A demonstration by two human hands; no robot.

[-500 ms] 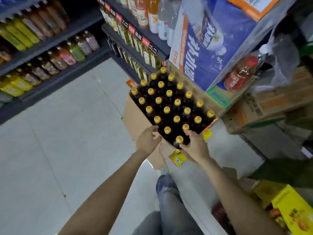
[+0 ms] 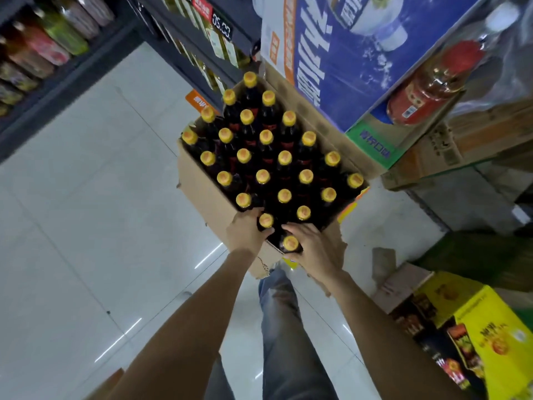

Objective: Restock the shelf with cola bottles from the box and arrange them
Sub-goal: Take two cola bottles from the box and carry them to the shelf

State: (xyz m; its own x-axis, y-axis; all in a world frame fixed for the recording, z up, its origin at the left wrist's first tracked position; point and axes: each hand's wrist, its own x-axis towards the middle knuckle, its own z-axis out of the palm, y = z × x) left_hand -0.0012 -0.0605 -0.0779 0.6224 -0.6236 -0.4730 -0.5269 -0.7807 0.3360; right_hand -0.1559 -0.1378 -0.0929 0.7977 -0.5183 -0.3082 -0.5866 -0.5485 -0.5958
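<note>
An open cardboard box (image 2: 207,194) stands on the floor, packed with several dark cola bottles (image 2: 266,137) with yellow caps. My left hand (image 2: 245,230) is at the box's near left corner, its fingers and thumb curled round the neck of a near-row bottle (image 2: 266,220). At the nearest corner my right hand (image 2: 315,251) holds the closest bottle (image 2: 290,243), whose cap shows between thumb and forefinger. Both bottles stand upright in the box.
Drink shelves (image 2: 57,39) line the left of the aisle, and another shelf (image 2: 207,33) with price tags runs behind the box. A blue carton (image 2: 340,53) and stacked cardboard boxes rise on the right. A yellow carton (image 2: 496,336) sits at lower right. My legs are below the box.
The view has drawn closer to the box. Both hands have shifted from the box's near edge onto the necks of the two nearest bottles.
</note>
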